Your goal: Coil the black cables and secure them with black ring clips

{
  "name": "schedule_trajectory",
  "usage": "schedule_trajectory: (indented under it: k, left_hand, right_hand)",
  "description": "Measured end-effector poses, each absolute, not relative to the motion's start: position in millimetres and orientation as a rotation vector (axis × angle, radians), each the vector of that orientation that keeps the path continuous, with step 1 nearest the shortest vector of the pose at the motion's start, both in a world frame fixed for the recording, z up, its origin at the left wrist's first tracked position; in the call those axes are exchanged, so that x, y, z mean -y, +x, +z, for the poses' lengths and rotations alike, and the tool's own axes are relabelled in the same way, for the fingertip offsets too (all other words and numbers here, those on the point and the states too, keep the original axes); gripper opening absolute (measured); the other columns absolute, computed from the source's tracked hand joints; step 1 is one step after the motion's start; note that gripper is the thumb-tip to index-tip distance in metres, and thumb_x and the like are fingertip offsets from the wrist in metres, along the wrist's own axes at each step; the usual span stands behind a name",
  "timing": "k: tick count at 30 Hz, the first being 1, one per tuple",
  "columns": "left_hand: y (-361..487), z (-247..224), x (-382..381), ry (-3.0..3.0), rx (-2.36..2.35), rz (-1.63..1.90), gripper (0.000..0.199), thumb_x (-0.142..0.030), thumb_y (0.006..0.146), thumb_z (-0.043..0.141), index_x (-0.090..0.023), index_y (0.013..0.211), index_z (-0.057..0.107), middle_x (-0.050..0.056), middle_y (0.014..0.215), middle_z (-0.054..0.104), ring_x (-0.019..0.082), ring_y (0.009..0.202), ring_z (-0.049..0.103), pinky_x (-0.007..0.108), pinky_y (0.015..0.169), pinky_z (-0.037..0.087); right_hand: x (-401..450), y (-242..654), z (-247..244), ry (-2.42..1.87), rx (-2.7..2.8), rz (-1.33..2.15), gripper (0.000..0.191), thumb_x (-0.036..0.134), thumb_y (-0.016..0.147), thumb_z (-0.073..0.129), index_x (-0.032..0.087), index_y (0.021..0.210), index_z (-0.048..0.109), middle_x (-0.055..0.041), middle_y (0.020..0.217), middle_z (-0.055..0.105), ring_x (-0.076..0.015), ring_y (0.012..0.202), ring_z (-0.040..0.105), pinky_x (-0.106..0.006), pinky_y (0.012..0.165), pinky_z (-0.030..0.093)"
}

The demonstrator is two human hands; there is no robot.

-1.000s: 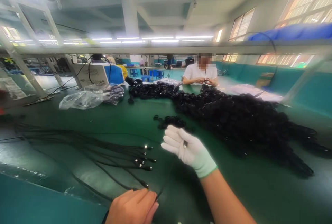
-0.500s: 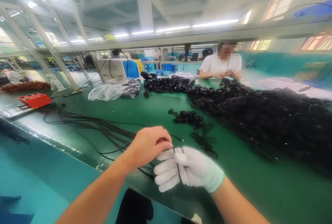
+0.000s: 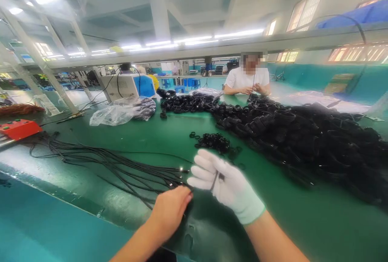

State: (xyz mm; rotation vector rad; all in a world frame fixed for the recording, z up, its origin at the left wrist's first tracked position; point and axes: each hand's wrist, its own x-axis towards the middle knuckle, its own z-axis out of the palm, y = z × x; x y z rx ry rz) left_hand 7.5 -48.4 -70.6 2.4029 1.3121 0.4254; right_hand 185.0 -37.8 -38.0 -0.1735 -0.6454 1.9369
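My bare left hand is low over the near ends of a bundle of black cables, its fingers pressed together; what they hold, if anything, is hidden. White-gloved, my right hand is raised to the right of it, palm up, fingers stretched out. A thin black cable piece lies across its palm, under the thumb. Just beyond the glove sits a small pile of black rings on the green table.
A large heap of coiled black cables covers the right side. Clear plastic bags, a white and blue machine and a red control box stand left. A person in white sits across the table.
My left hand has come away from my right hand and moved down to the cable bundle. The gloved fingers point further up and outward. The view has shifted right.
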Motion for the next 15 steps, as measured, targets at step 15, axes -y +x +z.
schedule_trajectory:
  k: [15]
  left_hand:
    - [0.6, -17.9, 8.1, 2.025, -0.883, 0.62, 0.012, -0.024, 0.08, 0.058, -0.016, 0.077, 0.066, 0.0, 0.077, 0.063, 0.013, 0.071, 0.056, 0.021, 0.064, 0.042]
  right_hand:
    - [60.4, 161.0, -56.7, -0.075, 0.826, 2.427, 0.049, 0.035, 0.069, 0.071, 0.012, 0.108, 0.052, -0.009, 0.089, 0.065, -0.0256, 0.08, 0.065, -0.051, 0.077, 0.045]
